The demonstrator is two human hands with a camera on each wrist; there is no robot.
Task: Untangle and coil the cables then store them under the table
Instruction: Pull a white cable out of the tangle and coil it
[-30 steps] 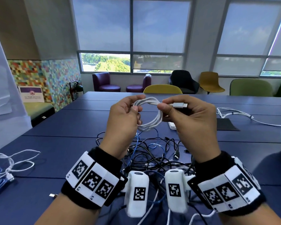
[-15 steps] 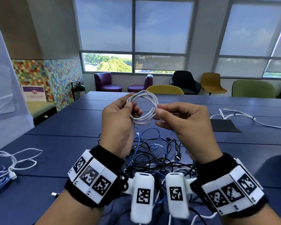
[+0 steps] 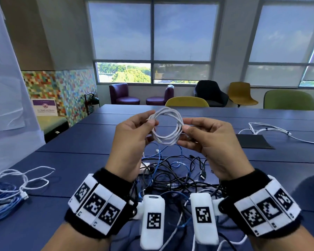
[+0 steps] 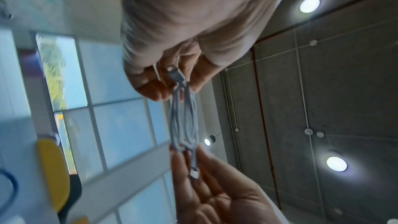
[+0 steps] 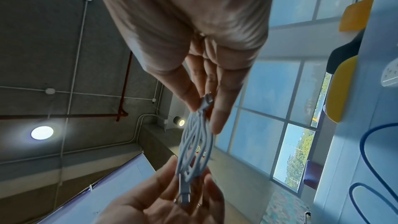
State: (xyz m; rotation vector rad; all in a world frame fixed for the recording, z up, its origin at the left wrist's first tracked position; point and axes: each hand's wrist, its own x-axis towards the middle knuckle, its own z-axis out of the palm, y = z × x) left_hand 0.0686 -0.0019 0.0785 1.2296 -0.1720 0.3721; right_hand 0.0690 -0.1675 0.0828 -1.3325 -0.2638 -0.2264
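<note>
- We held a white braided cable wound into a small round coil [image 3: 168, 126] up in front of us, above the dark blue table [image 3: 62, 160] and clear of it.
- Our left hand [image 3: 132, 142] pinched the coil's left side between thumb and fingertips; in the left wrist view one white plug end [image 4: 175, 74] lay tucked inside that pinch.
- Our right hand [image 3: 210, 142] pinched the opposite side of the coil, fingers curled, thumb on the near face; the right wrist view showed the other connector [image 5: 207, 99] between its fingers.
- The coil stood roughly upright, its open ring facing us, several loops lying close together.
- Below our hands a tangled heap of black and blue cables [image 3: 174, 171] sprawled on the table, touching nothing we held.
- At the left edge lay a loose white cable [image 3: 22, 176] over a bundle of blue cable [image 3: 2, 205].
- Far right, another white cable [image 3: 266, 131] trailed beside a flat black mat [image 3: 252, 141].
- Whether the coil's loose ends were tucked through the loops we could not tell; both wrist views were blurred there.
- Upholstered chairs [image 3: 187, 102] in yellow, purple, black and green stood beyond the table under the windows.
</note>
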